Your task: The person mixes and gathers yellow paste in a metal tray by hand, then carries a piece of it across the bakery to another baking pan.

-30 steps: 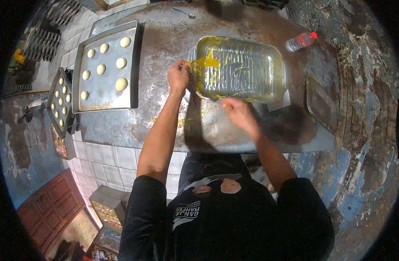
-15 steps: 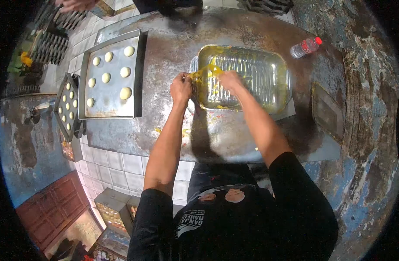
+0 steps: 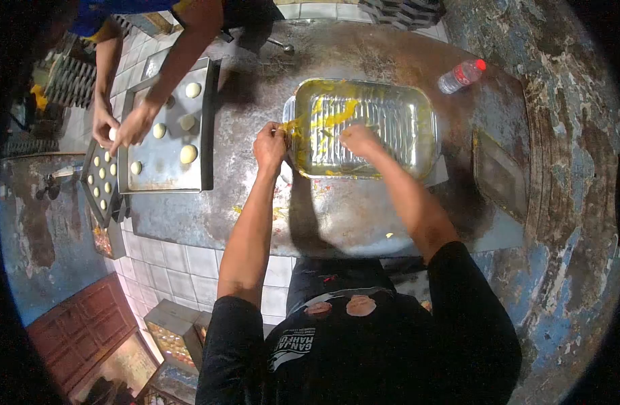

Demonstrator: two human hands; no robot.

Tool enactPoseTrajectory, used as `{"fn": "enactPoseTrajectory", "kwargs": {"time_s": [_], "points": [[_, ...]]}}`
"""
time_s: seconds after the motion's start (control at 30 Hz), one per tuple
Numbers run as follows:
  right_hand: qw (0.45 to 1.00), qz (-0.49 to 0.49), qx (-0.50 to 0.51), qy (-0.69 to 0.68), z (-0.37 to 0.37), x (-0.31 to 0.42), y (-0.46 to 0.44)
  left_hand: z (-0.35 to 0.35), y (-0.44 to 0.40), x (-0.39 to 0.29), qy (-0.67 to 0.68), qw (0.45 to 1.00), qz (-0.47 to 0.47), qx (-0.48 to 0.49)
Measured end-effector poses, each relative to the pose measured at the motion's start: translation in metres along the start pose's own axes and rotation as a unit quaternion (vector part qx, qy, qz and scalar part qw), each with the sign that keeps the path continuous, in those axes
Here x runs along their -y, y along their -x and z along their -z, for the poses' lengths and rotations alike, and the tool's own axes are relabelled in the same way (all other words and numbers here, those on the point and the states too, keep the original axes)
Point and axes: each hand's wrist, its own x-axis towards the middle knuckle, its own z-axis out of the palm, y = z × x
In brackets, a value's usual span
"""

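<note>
A see-through rectangular dish (image 3: 428, 128) with a ribbed-looking bottom and yellow smears stands on the worn metal table (image 3: 249, 223). My left hand (image 3: 270, 146) is closed at the dish's left edge, its fingertips pinching the end of a limp yellow-smeared piece (image 3: 294, 126) that reaches over the rim; its kind is unclear. My right hand (image 3: 361, 141) is closed over the middle of the dish. What it grips is hidden under its fingers.
At left a co-worker's hands (image 3: 129, 128) handle a dough ball over a metal tray (image 3: 168, 177) with several dough balls. A second tray (image 3: 109, 209) of dough balls sits lower left. A red-capped bottle (image 3: 460, 77) lies at back right, and a flat dark plate (image 3: 500, 177) lies at right.
A co-worker's arms have come in over the tray at left. My right hand has moved down and away from the yellow piece's far end. My left hand stays by the rim.
</note>
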Motion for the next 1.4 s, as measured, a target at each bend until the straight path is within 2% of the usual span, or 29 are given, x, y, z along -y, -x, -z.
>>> {"fn": "enactPoseTrajectory", "kwargs": {"time_s": [0.03, 0.1, 0.13, 0.17, 0.2, 0.23, 0.27, 0.33, 0.37, 0.4, 0.43, 0.53, 0.57, 0.6, 0.67, 0.7, 0.73, 0.77, 0.83, 0.87, 0.9, 0.93, 0.97, 1.03, 1.07, 1.17, 1.23, 1.3, 1.4], "points": [[1.0, 0.001, 0.0, -0.002, 0.003, -0.003, -0.003, 0.001, 0.003, -0.003, -0.023, 1.0, -0.006, -0.011], [0.984, -0.056, -0.097, -0.136, 0.014, -0.015, -0.005, 0.003, 0.007, -0.008, -0.045, 0.999, -0.011, -0.02], [0.967, -0.127, -0.11, -0.194, 0.006, -0.041, -0.026, 0.004, 0.011, -0.01, -0.048, 0.999, -0.011, -0.021], [0.967, -0.127, -0.112, -0.192, 0.023, -0.041, -0.016, 0.003, 0.009, -0.009, -0.048, 0.998, -0.013, -0.024], [0.92, -0.107, -0.017, -0.377, 0.046, -0.04, -0.007, 0.001, 0.002, -0.007, -0.044, 0.999, -0.015, -0.026], [0.83, -0.086, 0.082, -0.545, 0.064, -0.036, 0.007, -0.005, -0.008, 0.012, -0.035, 0.999, -0.024, -0.026], [0.832, -0.088, 0.084, -0.541, 0.074, -0.032, 0.018, -0.008, -0.011, 0.024, -0.028, 0.999, -0.032, -0.027], [0.69, -0.046, 0.108, -0.714, 0.086, -0.025, 0.035, -0.003, -0.004, 0.012, -0.026, 0.999, -0.025, -0.027], [0.69, -0.047, 0.107, -0.715, 0.077, -0.038, 0.038, -0.003, -0.002, 0.012, -0.029, 0.999, -0.021, -0.021], [0.841, -0.082, 0.044, -0.533, 0.065, -0.048, 0.04, -0.004, -0.001, 0.013, -0.03, 0.999, -0.024, -0.019], [0.941, -0.112, -0.021, -0.32, 0.058, -0.055, 0.04, -0.008, -0.008, 0.023, -0.012, 1.0, -0.022, -0.007], [0.952, -0.1, 0.039, -0.287, 0.077, 0.046, 0.114, -0.001, 0.003, 0.019, 0.002, 0.999, -0.046, -0.018], [0.978, -0.022, 0.024, -0.205, 0.053, 0.04, 0.131, -0.001, 0.004, 0.008, 0.005, 0.995, -0.091, -0.034], [0.991, 0.056, 0.007, -0.118, 0.027, 0.029, 0.145, -0.001, -0.001, 0.01, 0.009, 0.999, -0.042, -0.002], [0.991, 0.034, 0.127, -0.02, -0.012, 0.031, 0.175, -0.002, -0.001, 0.01, 0.049, 0.998, -0.042, 0.012], [0.988, 0.142, 0.014, 0.058, -0.051, 0.01, 0.186, -0.001, -0.001, 0.011, 0.087, 0.995, -0.039, 0.022], [0.984, 0.063, 0.09, 0.14, -0.058, 0.019, 0.196, 0.002, 0.003, 0.005, 0.086, 0.995, -0.04, 0.02], [0.984, 0.065, 0.089, 0.138, -0.064, 0.016, 0.202, 0.004, 0.008, -0.002, 0.079, 0.996, -0.022, 0.027], [0.954, 0.22, -0.044, 0.199, -0.073, 0.009, 0.206, 0.005, 0.009, -0.007, 0.07, 0.997, -0.005, 0.032], [0.942, 0.273, -0.111, 0.158, -0.062, 0.022, 0.201, 0.001, 0.008, 0.001, -0.014, 0.988, -0.149, -0.035], [0.943, 0.271, -0.111, 0.157, -0.05, 0.034, 0.189, -0.004, 0.007, 0.008, -0.096, 0.947, -0.291, -0.098], [0.956, 0.255, -0.128, 0.068, -0.034, 0.047, 0.17, -0.001, 0.022, -0.012, -0.069, 0.97, -0.226, -0.062], [0.96, 0.238, -0.144, -0.02, -0.019, 0.056, 0.15, -0.008, 0.027, -0.013, -0.068, 0.97, -0.227, -0.062], [0.983, 0.061, -0.059, -0.16, 0.006, 0.07, 0.1, -0.015, 0.032, -0.014, -0.022, 0.969, -0.238, -0.056], [0.986, 0.043, -0.067, -0.15, 0.012, 0.07, 0.071, -0.019, 0.034, -0.01, -0.103, 0.952, -0.276, -0.084], [0.994, 0.019, -0.055, -0.088, -0.005, 0.064, -0.015, -0.025, 0.052, -0.018, -0.196, 0.935, -0.278, -0.094], [0.999, 0.009, -0.039, -0.034, -0.008, 0.075, -0.043, -0.03, 0.06, -0.021, -0.195, 0.928, -0.3, -0.104], [0.997, -0.068, 0.033, 0.006, -0.01, 0.088, -0.054, -0.033, 0.067, -0.021, -0.191, 0.923, -0.316, -0.113], [0.996, -0.052, 0.006, 0.069, -0.012, 0.104, -0.051, -0.031, 0.07, -0.017, -0.217, 0.91, -0.34, -0.101]]}}
